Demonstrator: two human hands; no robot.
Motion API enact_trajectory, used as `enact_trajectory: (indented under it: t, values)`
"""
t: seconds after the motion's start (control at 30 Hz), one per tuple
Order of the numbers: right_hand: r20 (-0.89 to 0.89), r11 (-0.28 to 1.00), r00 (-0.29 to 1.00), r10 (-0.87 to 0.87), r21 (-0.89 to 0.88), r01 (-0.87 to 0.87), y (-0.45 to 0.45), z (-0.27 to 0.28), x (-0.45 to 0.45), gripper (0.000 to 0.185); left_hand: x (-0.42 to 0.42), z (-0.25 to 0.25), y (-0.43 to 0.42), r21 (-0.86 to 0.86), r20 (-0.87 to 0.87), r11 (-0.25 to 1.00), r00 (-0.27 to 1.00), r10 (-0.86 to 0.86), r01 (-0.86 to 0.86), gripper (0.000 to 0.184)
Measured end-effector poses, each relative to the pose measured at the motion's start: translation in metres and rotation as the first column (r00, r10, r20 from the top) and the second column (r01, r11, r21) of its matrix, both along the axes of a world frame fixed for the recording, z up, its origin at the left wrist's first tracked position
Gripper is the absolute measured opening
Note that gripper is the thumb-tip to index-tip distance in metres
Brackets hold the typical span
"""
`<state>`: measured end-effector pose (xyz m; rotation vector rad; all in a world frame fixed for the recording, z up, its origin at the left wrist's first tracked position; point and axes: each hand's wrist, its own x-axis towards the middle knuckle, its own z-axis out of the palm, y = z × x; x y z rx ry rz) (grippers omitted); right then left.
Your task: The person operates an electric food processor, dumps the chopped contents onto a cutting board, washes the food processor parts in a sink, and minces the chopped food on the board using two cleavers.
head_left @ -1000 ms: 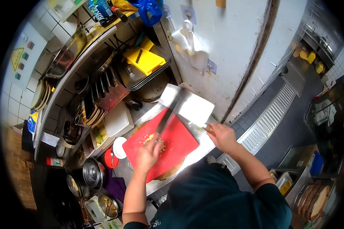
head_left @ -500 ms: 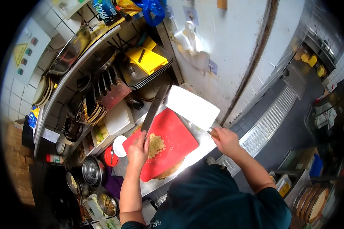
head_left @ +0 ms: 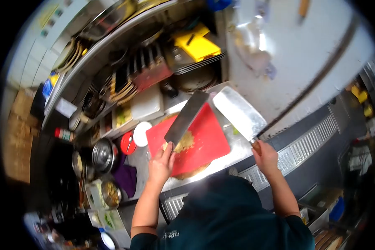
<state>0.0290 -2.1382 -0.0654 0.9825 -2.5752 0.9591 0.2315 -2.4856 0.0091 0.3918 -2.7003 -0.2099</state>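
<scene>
My left hand (head_left: 161,166) is closed on a cleaver with a dark, long blade (head_left: 186,118), which slants up and away over the red cutting board (head_left: 210,141); its handle is hidden. Beside and partly under that blade lies a pile of finely chopped pale yellow food (head_left: 186,142). My right hand (head_left: 266,158) wraps around the wooden handle of a second cleaver (head_left: 241,114), whose wide, bright blade is held beyond the board's right edge. Under the red board, part of a round wooden board (head_left: 194,172) shows.
A steel counter (head_left: 237,146) carries a white lid or dish (head_left: 143,133) and a red container (head_left: 128,143) with a spoon. Metal bowls (head_left: 104,154) and a purple cloth (head_left: 124,178) are at the left. Behind are shelves with yellow cloths or sheets (head_left: 200,46) and a white door (head_left: 296,54).
The view has turned, shifting the counter and shelves rightward. The left cleaver now shows more of its blade face and covers part of the chopped food. Both hands keep their hold.
</scene>
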Motion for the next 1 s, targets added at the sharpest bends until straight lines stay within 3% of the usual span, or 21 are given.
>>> enact_trajectory:
  t: [0.1,0.13,0.2,0.27,0.33,0.43,0.47,0.6,0.73,0.87,1.0]
  values:
    - [0.006,0.999,1.000,0.022,-0.042,-0.022,0.002,-0.009,0.003,0.041,0.044,-0.007,-0.015,0.369,-0.084,0.923,0.985,0.152,-0.111,0.033]
    - [0.020,0.999,0.999,0.033,-0.036,-0.032,0.001,-0.009,0.006,0.041,0.060,-0.003,-0.019,0.637,-0.016,0.744,0.961,0.276,-0.203,0.031]
    - [0.039,0.999,0.998,0.043,-0.015,-0.042,0.002,-0.008,0.009,0.040,0.081,0.011,-0.020,0.946,0.196,0.158,0.887,0.418,-0.284,0.028]
    - [0.050,0.998,0.997,0.060,-0.007,-0.060,0.003,-0.012,0.011,0.041,0.087,0.007,-0.023,0.993,0.112,-0.096,0.841,0.529,-0.072,0.017]
    - [0.057,0.998,0.996,0.069,-0.002,-0.069,0.002,-0.012,0.014,0.041,0.083,0.007,-0.026,0.940,0.103,-0.323,0.812,0.574,0.109,0.020]
    - [0.076,0.998,0.995,0.066,-0.015,-0.065,0.003,-0.009,0.020,0.041,0.061,-0.023,-0.038,0.744,0.160,-0.621,0.837,0.524,0.246,0.023]
    - [0.082,0.998,0.995,0.059,-0.013,-0.058,0.005,-0.009,0.021,0.040,0.049,-0.037,-0.044,0.656,0.144,-0.721,0.901,0.409,0.223,0.025]
    - [0.088,0.999,0.996,0.029,-0.017,-0.027,0.015,-0.005,0.030,0.040,-0.037,-0.066,-0.035,0.601,0.087,-0.773,0.945,0.314,0.201,0.025]
    - [0.108,1.000,0.994,-0.002,-0.006,0.003,0.033,-0.001,0.040,0.039,-0.112,-0.098,-0.031,0.515,0.149,-0.803,0.891,0.428,0.300,0.022]
    - [0.133,0.999,0.991,-0.033,-0.002,0.034,0.047,-0.002,0.046,0.041,-0.131,-0.116,-0.026,0.510,0.177,-0.810,0.885,0.430,0.291,0.025]
    - [0.112,0.999,0.993,-0.038,-0.010,0.040,0.052,-0.003,0.046,0.042,-0.097,-0.108,-0.011,0.521,0.200,-0.827,0.911,0.360,0.212,0.024]
